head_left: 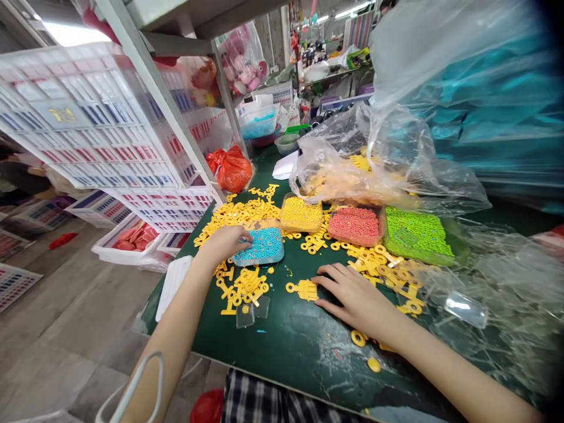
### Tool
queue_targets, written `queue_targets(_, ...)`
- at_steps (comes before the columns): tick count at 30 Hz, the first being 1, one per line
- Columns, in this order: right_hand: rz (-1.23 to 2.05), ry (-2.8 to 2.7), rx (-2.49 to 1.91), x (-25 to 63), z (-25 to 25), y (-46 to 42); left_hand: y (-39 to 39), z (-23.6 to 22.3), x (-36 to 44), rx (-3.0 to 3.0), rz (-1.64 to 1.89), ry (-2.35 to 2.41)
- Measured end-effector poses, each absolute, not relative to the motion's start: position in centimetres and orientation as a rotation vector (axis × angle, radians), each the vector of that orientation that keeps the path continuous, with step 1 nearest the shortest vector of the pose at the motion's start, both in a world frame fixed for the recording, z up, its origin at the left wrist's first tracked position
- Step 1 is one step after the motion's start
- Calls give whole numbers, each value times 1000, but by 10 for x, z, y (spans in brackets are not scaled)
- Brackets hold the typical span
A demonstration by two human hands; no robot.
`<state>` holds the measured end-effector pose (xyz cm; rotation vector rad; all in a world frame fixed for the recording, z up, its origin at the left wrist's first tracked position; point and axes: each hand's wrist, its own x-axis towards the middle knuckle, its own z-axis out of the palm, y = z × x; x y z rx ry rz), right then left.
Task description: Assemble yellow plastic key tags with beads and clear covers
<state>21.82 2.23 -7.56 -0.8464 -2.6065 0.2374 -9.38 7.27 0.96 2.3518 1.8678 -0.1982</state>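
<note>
My left hand (224, 242) rests at the left edge of a tray of small blue beads (262, 245), fingers curled over its rim. My right hand (355, 296) lies flat on the green table (291, 341), fingers stretched toward a yellow plastic key-shaped piece (304, 289). Many more yellow plastic pieces (240, 214) are scattered around both hands. Beyond them stand trays of yellow beads (302, 214), pink beads (355, 226) and green beads (416, 235).
Clear plastic bags (388, 158) of parts pile up at the back right. Small clear plastic squares (253, 311) lie near the front. A red bag (231, 167) and stacked white crates (88, 117) stand at left, beside a metal shelf post (163, 100).
</note>
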Motion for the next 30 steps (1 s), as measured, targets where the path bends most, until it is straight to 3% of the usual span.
queue_targets(7,226,-2606,-846,218,-81,23,73,15,-65,2216,40,1580)
queue_targets(15,230,-2617,-847,218,-76,23,90,-4,-50,2165,-229,1500)
queue_targets(22,208,-2628,-849,218,-73,23,87,-10,-51,2197,-233,1543)
queue_targets(30,237,-2611,-865,217,-67,18,76,3,-57,2442,63,1619)
